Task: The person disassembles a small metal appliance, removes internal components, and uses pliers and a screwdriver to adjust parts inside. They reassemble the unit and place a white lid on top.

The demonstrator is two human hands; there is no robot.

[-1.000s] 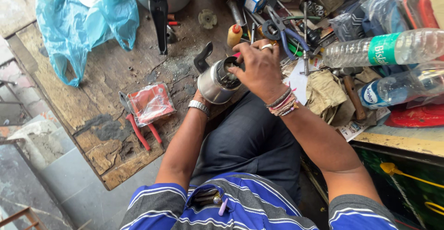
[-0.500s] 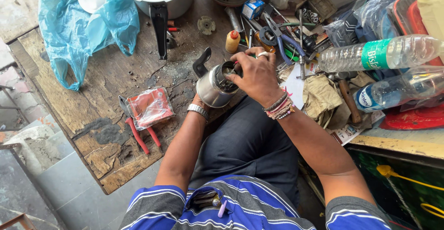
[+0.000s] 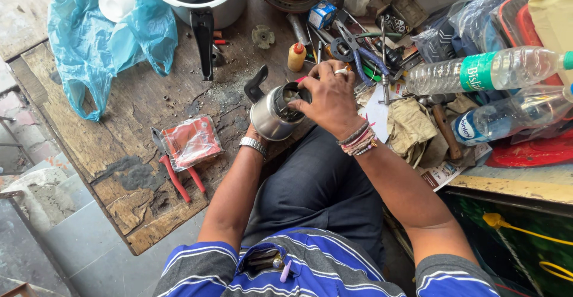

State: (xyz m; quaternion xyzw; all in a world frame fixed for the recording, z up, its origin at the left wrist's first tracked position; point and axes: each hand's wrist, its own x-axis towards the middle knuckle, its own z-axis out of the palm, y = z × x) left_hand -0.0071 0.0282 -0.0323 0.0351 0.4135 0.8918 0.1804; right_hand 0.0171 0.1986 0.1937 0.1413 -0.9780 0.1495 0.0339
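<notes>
**On a scarred wooden bench, both hands at a steel jar**

Across the worn workbench [image 3: 119,154] lie red-handled pliers [image 3: 176,174], a red plastic packet [image 3: 192,142], a blue plastic bag [image 3: 95,40] and a cluttered heap of tools [image 3: 358,46]; two plastic bottles [image 3: 489,73] rest to the right. At the bench's near edge, a steel mixer jar [image 3: 271,115] lies tilted over the lap. The left hand [image 3: 255,134], mostly hidden, grips it from beneath. The right hand [image 3: 331,100] curls over its open mouth, fingers bent inward, touching the rim.
</notes>
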